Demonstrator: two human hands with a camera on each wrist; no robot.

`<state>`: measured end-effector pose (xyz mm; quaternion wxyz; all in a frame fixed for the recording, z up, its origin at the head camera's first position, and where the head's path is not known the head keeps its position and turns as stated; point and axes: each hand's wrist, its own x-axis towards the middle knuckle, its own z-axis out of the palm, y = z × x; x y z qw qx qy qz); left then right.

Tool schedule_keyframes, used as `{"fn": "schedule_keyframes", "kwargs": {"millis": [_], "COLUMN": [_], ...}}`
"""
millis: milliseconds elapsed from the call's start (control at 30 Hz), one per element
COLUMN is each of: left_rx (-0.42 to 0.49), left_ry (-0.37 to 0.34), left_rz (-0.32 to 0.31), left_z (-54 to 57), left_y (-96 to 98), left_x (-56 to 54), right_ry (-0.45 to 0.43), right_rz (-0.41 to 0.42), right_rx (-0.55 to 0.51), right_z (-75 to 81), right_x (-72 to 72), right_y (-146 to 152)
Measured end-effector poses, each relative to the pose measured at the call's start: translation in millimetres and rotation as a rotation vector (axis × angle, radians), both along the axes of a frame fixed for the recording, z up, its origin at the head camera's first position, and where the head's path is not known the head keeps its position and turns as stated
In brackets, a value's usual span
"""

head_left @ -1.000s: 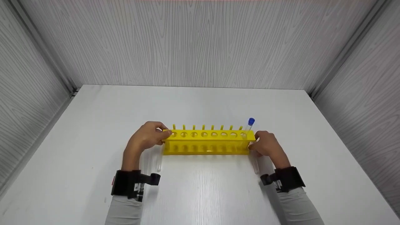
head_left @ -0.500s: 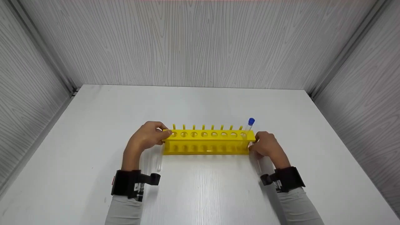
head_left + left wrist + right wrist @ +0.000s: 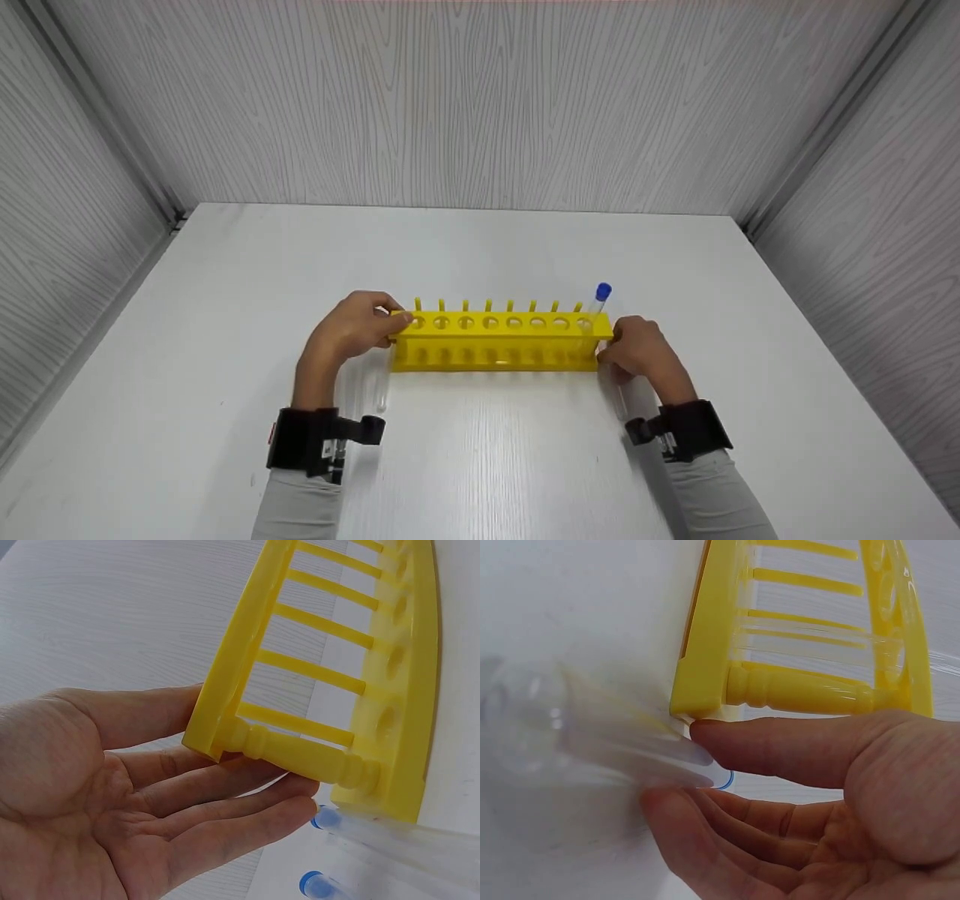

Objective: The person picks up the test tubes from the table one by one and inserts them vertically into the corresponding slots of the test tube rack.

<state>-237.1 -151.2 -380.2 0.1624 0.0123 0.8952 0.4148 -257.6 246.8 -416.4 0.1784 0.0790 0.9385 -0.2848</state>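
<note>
A yellow test tube rack [image 3: 480, 335] stands on the table. My left hand [image 3: 356, 326] grips its left end, thumb on the top plate. In the left wrist view, the fingers [image 3: 225, 829] reach past the rack's end post [image 3: 300, 754]. At the other end, my right hand [image 3: 637, 345] pinches a clear test tube [image 3: 622, 735] that lies low beside the rack. Part of a blue rim shows behind that thumb in the right wrist view. One tube with a blue cap [image 3: 603, 292] leans in the rack's rightmost hole.
Several clear tubes [image 3: 382, 390] lie on the table beside the left forearm. Two blue caps [image 3: 326, 817] show near the rack's left end in the left wrist view. Grey wood-grain panels [image 3: 480, 105] bound the white table [image 3: 480, 465] at the back and sides.
The test tube at my right hand has shifted slightly to the right since one second ago, and that hand has dipped a little. My left hand and the rack stay where they were.
</note>
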Motion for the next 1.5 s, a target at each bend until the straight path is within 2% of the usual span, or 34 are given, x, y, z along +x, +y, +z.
{"fn": "schedule_keyframes", "kwargs": {"millis": [633, 1133, 1500], "left_rx": [0.026, 0.002, 0.022], "left_ry": [-0.012, -0.020, -0.004], "left_rz": [0.014, 0.017, 0.006], "left_z": [-0.2, 0.7, 0.1], "left_y": [0.5, 0.8, -0.1], "left_x": [0.1, -0.5, 0.3], "right_ry": [0.018, -0.006, 0.020], "right_rz": [0.029, 0.008, 0.016], "right_rx": [-0.005, -0.034, -0.030], "right_z": [-0.4, 7.8, 13.7], "right_x": [-0.2, -1.2, 0.9], "right_y": [3, 9, 9]}}
